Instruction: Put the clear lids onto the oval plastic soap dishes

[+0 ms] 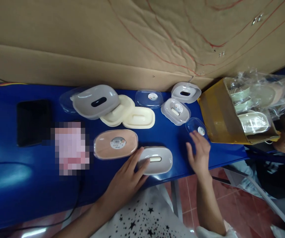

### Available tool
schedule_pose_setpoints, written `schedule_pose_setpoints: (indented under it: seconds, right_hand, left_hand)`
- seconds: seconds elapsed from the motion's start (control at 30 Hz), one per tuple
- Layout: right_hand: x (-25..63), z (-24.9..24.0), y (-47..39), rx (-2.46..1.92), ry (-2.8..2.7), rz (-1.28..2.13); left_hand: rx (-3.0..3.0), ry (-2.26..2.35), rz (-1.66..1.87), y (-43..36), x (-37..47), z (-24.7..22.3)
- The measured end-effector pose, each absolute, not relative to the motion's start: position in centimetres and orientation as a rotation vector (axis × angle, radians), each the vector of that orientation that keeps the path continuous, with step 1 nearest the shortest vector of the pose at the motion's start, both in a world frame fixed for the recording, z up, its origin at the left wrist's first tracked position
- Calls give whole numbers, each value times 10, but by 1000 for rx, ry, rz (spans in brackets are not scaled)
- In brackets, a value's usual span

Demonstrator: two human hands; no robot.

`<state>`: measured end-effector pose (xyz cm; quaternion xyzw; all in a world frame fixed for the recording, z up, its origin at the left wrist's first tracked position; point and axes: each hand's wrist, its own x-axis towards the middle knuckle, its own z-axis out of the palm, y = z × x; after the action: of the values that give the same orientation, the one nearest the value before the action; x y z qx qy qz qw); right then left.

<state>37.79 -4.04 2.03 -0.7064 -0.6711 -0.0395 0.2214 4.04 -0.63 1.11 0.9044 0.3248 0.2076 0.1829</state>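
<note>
Left hand (125,181) resting open, fingers touching grey soap box (154,160) at worktop (13,185) front edge; right hand (199,153) open, holding nothing, hovering beside clear lid (197,127). Looking light, stiff, slick plastic; gripping long sides.

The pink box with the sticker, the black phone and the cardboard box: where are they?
pink box (115,144): head view, on its clear lid.
black phone (32,121): head view, middle of its screen.
cardboard box (217,115): head view, on its taped side.

Glossy blue table (13,185), smooth plastic grey lid (157,160), creased cardboard sheet (83,36), crinkled clear wrap (264,87)
</note>
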Motion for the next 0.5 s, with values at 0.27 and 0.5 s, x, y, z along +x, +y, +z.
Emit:
schedule_pose_setpoints:
  seconds: [0.27,0.5]
  right_hand:
    - [441,17,-27,-2030,-1824,-23]
    - [365,47,-63,-1669,-1998,516]
  left_hand:
    - [2249,992,589,-4,42,16]
    - [2001,1034,589,-4,49,6]
